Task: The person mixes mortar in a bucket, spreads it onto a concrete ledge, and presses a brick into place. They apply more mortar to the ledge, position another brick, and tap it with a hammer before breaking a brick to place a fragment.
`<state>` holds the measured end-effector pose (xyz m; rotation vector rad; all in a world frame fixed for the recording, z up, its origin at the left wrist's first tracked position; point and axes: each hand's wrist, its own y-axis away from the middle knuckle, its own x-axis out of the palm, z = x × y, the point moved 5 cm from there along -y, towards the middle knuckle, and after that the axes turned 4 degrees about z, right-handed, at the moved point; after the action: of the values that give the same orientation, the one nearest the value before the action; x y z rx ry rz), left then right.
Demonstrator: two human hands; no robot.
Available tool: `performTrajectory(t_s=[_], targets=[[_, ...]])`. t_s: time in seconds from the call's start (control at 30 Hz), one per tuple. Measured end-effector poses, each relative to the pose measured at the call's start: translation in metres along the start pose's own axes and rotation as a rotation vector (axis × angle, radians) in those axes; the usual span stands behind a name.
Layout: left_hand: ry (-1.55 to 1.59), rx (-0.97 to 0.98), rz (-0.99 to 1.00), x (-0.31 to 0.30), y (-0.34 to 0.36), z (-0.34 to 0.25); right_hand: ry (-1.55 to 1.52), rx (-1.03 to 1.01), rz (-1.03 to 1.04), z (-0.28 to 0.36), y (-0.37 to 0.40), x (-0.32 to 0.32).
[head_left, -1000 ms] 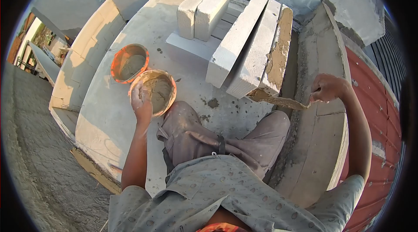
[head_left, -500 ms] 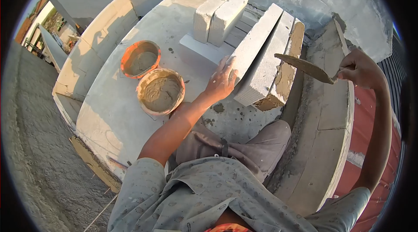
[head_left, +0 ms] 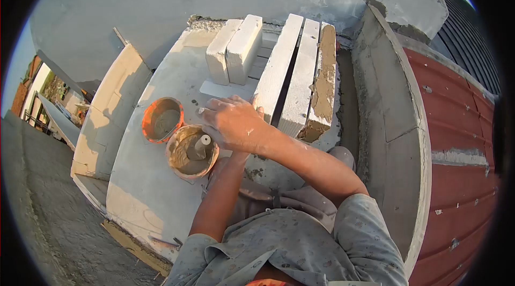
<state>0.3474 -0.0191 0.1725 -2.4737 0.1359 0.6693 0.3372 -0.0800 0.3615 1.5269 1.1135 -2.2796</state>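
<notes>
Covering most of the left hand [head_left: 260,112], the right hand [head_left: 235,124] curls near the mortar bucket [head_left: 171,153]. Neither grip can be told.

R hand [head_left: 233,123] x'd over L arm [head_left: 219,200]

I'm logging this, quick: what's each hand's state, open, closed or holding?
Left hand: mostly hidden behind the right; grip can't be told.
Right hand: partly curled; can't tell if holding anything.

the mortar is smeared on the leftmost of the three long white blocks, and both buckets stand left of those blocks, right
No: the head view shows the mortar smeared on the rightmost long white block, not the leftmost. Both buckets do stand left.
</notes>
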Motion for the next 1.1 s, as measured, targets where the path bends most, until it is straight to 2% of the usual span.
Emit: performTrajectory(t_s=[0.03, 0.07, 0.1, 0.17, 0.2, 0.23, 0.27, 0.3, 0.37, 0.43, 0.5, 0.6, 0.7, 0.73, 0.9, 1.0, 1.1], targets=[[0.051, -0.015, 0.036, -0.002, -0.001, 0.000, -0.016, 0.134, -0.081, -0.012, 0.030, -0.026], [0.100, -0.028, 0.068, -0.005, -0.005, -0.002, -0.019, 0.223, -0.270, -0.029, 0.064, -0.050], [0.150, -0.049, 0.101, -0.006, -0.007, -0.005, -0.028, 0.401, -0.384, -0.047, 0.102, -0.069], [-0.094, 0.084, 0.004, -0.019, -0.008, -0.031, 0.014, 0.694, -0.633, -0.092, 0.195, -0.076], [-0.218, 0.154, -0.041, -0.024, -0.007, -0.044, -0.171, 0.922, -0.725, -0.114, 0.251, -0.063], [-0.156, 0.194, -0.014, -0.022, -0.010, -0.054, -0.362, 1.144, -0.819, -0.128, 0.299, -0.039], [-0.093, 0.232, 0.013, -0.017, -0.015, -0.065, -0.692, 1.277, -0.924, -0.134, 0.328, -0.007], [-0.031, 0.273, 0.042, -0.012, -0.022, -0.077, -1.037, 1.388, -1.026, -0.138, 0.350, 0.027], [-0.044, 0.308, 0.154, 0.007, -0.040, -0.097, -1.436, 1.614, -1.072, -0.145, 0.360, 0.091], [-0.009, 0.309, 0.272, 0.034, -0.058, -0.108, -1.742, 1.715, -1.123, -0.160, 0.359, 0.146], [-0.064, 0.316, 0.329, 0.064, -0.068, -0.105, -2.055, 1.616, -1.291, -0.171, 0.342, 0.181], [-0.188, 0.317, 0.332, 0.095, -0.075, -0.090, -2.118, 1.353, -1.259, -0.175, 0.318, 0.181], [-0.233, 0.241, 0.377, 0.095, -0.066, -0.091, -2.098, 1.396, -1.241, -0.185, 0.320, 0.183], [-0.288, 0.291, 0.389, 0.094, -0.064, -0.095, -2.101, 1.400, -1.250, -0.188, 0.321, 0.185], [-0.271, 0.210, 0.436, 0.095, -0.068, -0.096, -2.032, 1.471, -1.277, -0.202, 0.333, 0.199], [-0.288, 0.183, 0.449, 0.094, -0.064, -0.092, -2.073, 1.482, -1.429, -0.197, 0.347, 0.160], [-0.319, 0.182, 0.467, 0.095, -0.061, -0.097, -2.112, 1.367, -1.383, -0.205, 0.372, 0.157]])
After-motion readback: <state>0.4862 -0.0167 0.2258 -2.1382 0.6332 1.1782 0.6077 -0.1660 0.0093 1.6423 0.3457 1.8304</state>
